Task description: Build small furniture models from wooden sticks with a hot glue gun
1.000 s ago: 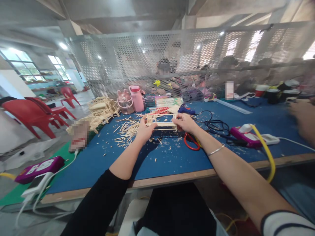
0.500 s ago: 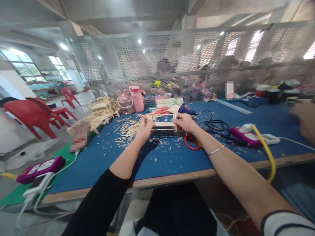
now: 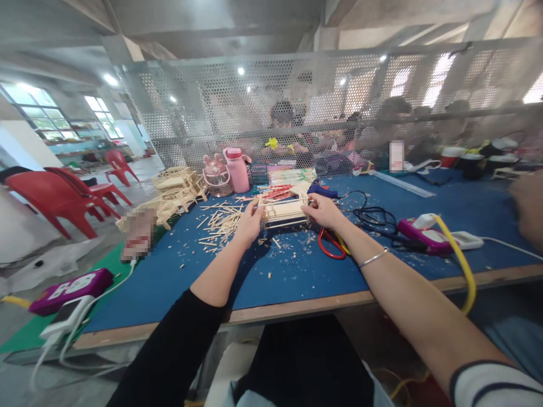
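Note:
Between my two hands is a small frame model made of wooden sticks (image 3: pixel 285 211), with a flat pale panel in its middle. My left hand (image 3: pixel 250 222) pinches its left end, and my right hand (image 3: pixel 320 210) grips the right end, fingers closed on the upper corner. A loose pile of wooden sticks (image 3: pixel 223 223) lies to the left of the model. Just behind my right hand rests a blue glue gun (image 3: pixel 322 189). Red-handled scissors (image 3: pixel 331 244) lie below my right wrist, partly covered by it.
Several finished-looking stick models (image 3: pixel 178 192) are stacked at the left. A pink bottle (image 3: pixel 237 170) and a clear pink jug (image 3: pixel 218 176) stand behind. At right are a purple power strip (image 3: pixel 424 234), black cables (image 3: pixel 375 217) and a ruler (image 3: pixel 403 183). A perforated screen (image 3: pixel 237 113) borders the table.
The stick model has tilted so its flat panel now shows, and it has shifted slightly right. Both hands keep hold of its ends.

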Tool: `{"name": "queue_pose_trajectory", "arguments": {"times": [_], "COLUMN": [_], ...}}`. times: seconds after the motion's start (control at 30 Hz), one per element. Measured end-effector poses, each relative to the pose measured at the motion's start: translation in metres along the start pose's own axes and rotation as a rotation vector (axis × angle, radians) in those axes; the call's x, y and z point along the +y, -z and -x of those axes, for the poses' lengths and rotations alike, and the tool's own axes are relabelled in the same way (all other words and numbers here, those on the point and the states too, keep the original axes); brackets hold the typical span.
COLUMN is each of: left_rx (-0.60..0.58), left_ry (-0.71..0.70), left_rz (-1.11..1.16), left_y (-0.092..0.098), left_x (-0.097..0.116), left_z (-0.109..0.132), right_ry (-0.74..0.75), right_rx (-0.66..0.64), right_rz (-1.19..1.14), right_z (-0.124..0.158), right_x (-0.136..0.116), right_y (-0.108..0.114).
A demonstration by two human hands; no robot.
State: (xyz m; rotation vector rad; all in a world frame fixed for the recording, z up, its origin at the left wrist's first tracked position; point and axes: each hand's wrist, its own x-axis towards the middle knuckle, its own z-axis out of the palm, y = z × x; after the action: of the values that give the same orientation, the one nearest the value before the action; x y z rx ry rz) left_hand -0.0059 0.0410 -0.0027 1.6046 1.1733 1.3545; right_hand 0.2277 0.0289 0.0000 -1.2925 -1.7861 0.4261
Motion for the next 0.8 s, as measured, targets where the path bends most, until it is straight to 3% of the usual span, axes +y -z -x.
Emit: {"name": "queue_pose_trajectory", "arguments": {"times": [0.17,0.3,0.4,0.5,0.57,0.63,0.7,0.8], "left_rx": [-0.098,-0.080,-0.038,-0.028,-0.034,-0.030,-0.027,-0.023], "left_ry": [0.037,0.110,0.178,0.190,0.178,0.164,0.148,0.107], "left_rz": [-0.021,0.042,0.097,0.090,0.080,0.066,0.037,0.005], "left_y": [0.001,0.000,-0.002,-0.001,0.000,0.001,0.001,0.001], "left_x": [0.002,0.006,0.008,0.007,0.005,0.002,-0.001,-0.004], "left_z": [0.001,0.003,0.005,0.005,0.005,0.004,0.003,0.002], "right_ry": [-0.088,-0.135,-0.157,-0.052,0.067,0.132,0.113,0.018], "right_rx": [-0.075,-0.102,0.061,0.281,0.208,0.036,-0.039,-0.027], "right_rz": [0.163,0.183,0.225,0.223,0.168,0.140,0.150,0.158], "right_z": [-0.001,-0.001,0.001,0.007,0.011,0.014,0.015,0.010], "right_x": [0.007,0.007,-0.003,-0.021,-0.033,-0.040,-0.043,-0.041], "right_y": [-0.004,-0.004,0.003,0.007,0.001,-0.011,-0.027,-0.047]}}
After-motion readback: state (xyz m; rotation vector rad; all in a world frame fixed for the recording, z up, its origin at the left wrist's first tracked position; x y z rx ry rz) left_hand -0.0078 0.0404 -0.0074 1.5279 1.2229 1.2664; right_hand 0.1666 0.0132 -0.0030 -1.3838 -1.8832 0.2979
